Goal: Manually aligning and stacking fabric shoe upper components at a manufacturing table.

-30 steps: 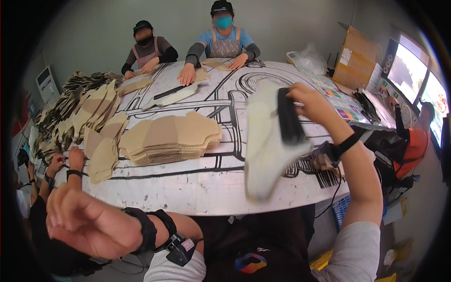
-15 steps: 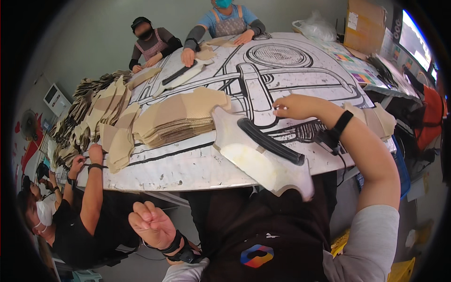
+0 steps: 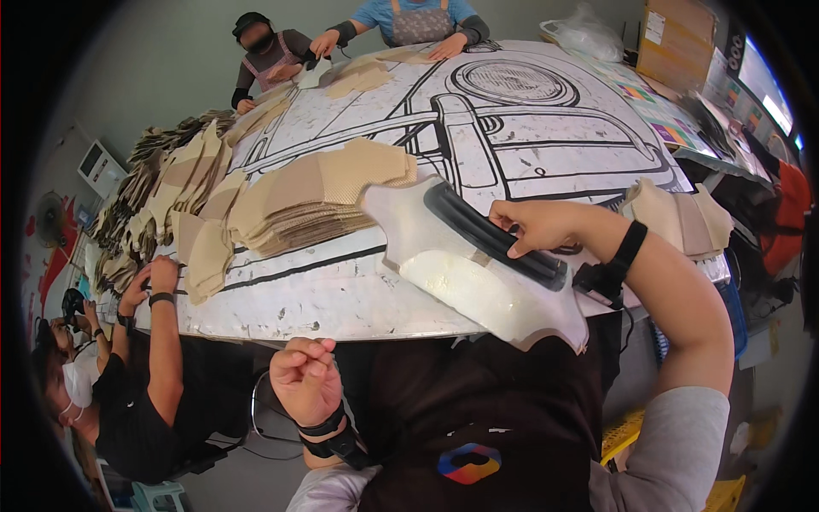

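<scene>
A pale, flat, curved-edged template (image 3: 461,290) with a long black handle (image 3: 495,235) lies at the table's near edge, its lower corner jutting past it. My right hand (image 3: 537,230) reaches in from the right and closes on the handle, thumb on the near side and fingers across the far side. My left hand (image 3: 307,375) is raised in front of the table's edge, apart from the template. Its fingers are curled together; anything between them is hidden. Left of the template sits a stack of beige mesh fabric pieces (image 3: 316,205), partly under its upper left corner.
More cut fabric pieces (image 3: 171,188) are heaped along the table's left side. Another fabric pile (image 3: 682,218) lies by my right forearm. Two co-workers' hands are at the far side, and a third person (image 3: 158,358) works at the left. A cardboard box (image 3: 674,38) stands back right.
My right hand has come down and nearer, onto the black handle. My left hand has risen toward the table edge. A far co-worker has moved a similar template off the fabric to the left.
</scene>
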Demonstrator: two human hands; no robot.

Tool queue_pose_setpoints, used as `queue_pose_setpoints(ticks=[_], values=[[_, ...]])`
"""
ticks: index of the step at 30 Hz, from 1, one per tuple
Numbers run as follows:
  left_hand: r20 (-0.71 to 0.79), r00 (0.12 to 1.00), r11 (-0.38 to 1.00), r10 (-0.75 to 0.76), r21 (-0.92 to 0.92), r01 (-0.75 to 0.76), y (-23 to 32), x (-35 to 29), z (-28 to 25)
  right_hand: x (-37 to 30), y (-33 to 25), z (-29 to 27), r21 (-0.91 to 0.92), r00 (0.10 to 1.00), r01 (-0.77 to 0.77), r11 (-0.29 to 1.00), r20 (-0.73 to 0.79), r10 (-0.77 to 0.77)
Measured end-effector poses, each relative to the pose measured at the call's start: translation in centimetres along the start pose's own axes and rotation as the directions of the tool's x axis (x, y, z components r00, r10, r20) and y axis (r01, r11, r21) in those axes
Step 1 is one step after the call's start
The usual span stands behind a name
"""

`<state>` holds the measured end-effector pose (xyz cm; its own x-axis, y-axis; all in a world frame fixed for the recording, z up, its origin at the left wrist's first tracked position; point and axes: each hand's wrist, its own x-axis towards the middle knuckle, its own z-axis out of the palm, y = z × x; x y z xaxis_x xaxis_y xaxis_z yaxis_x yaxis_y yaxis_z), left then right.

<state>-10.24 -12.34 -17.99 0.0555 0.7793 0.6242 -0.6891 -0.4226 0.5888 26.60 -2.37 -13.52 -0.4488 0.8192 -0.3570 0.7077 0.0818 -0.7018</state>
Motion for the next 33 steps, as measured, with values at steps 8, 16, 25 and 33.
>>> queue_pose_setpoints(ticks=[8, 16, 25, 33], values=[[-0.012, 0.998, 0.984, 0.064, 0.169, -0.061, -0.8, 0.8, 0.4, -0.5, -3.2, -5.0, -0.212, 0.949, 0.066, 0.975, 0.315, 0.004], [-0.063, 0.997, 0.993, 0.043, 0.117, -0.035, -1.1, 0.9, -0.5, 2.2, -1.4, -0.8, -0.700, 0.999, 0.020, 0.714, -0.007, -0.034], [-0.229, 0.968, 0.994, 0.103, 0.040, -0.097, -0.5, 1.0, -0.6, 9.3, -13.6, 3.2, -0.752, 0.589, 0.286, 0.594, -0.351, -0.728], [-0.230, 0.967, 0.992, 0.113, -0.031, -0.123, 0.0, -0.2, -2.9, 14.9, -17.5, 3.7, -0.708, 0.780, 0.228, 0.669, -0.278, -0.560]])
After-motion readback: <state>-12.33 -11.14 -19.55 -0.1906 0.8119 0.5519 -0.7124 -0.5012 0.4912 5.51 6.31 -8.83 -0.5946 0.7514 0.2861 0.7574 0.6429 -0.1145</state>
